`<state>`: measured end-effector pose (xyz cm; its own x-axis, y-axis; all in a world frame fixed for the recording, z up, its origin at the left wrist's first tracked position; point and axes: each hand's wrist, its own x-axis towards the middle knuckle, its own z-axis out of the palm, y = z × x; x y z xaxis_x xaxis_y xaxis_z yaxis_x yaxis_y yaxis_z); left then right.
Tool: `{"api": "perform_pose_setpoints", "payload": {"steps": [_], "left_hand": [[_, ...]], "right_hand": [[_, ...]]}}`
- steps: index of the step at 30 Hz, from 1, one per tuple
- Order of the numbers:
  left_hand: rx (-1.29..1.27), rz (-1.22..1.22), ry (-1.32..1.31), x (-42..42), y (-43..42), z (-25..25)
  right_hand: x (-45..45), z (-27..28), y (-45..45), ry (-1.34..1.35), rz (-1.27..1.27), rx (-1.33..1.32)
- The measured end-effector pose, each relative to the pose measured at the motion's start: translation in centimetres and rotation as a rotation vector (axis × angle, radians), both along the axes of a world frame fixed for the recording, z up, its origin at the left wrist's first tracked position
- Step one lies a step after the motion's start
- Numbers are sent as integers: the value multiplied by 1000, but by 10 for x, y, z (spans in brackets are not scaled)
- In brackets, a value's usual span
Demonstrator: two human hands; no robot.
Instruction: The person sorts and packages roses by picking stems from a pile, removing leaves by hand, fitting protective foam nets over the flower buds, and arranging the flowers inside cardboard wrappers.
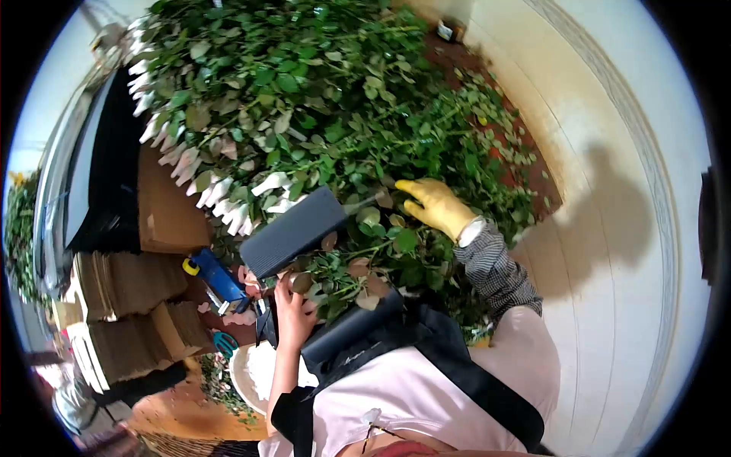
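Observation:
My left hand [293,316] is bare, with its fingers curled at the lower end of a dark grey ribbed block [293,232]. Leaves and the block's edge hide what it grips. A few leafy rose stems [365,266] lie beside it, between that block and a second dark, rounded one [354,326] against my body. In a yellow glove, my right hand [411,196] reaches over the foliage with thumb and fingers apart and nothing visible between them. Beyond both hands is a large pile of leafy stems [304,99], its white-wrapped heads [186,164] along the left edge.
At the left stand stacks of folded cardboard [129,286] and a brown box [171,202]. A blue tool [217,276], teal-handled scissors [225,344] and a round white container [242,377] are near my left arm. A pale wall [609,228] bounds the right side.

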<state>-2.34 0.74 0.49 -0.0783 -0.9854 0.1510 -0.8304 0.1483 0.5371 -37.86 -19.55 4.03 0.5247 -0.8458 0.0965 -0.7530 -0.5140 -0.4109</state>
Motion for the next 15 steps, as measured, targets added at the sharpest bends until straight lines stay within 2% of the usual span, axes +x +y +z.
{"api": "perform_pose_setpoints", "payload": {"steps": [1, 2, 3, 5, 7, 9, 11, 13, 15], "left_hand": [[8, -8, 2, 1, 0, 1], [18, 2, 18, 1, 1, 1], [27, 6, 34, 1, 2, 0], [78, 15, -38, 2, 5, -4], [51, -22, -95, 5, 6, -5], [13, -28, -156, 8, 6, -2], [6, -17, -156, 7, 4, 5], [-58, -9, -182, 6, 3, 10], [-45, -3, -142, 8, 4, 3]], "right_hand": [[8, 24, -11, -48, 17, -77], [24, 53, -22, -31, 11, -26], [34, 58, -41, -106, 119, -156], [62, 69, -76, -189, 211, -148], [97, 86, -108, -255, 254, -256], [130, 104, -153, -314, 177, -467], [152, 147, -188, -233, -88, -456], [170, 143, -241, -369, -192, -542], [204, 152, -249, -484, -38, -538]]}}
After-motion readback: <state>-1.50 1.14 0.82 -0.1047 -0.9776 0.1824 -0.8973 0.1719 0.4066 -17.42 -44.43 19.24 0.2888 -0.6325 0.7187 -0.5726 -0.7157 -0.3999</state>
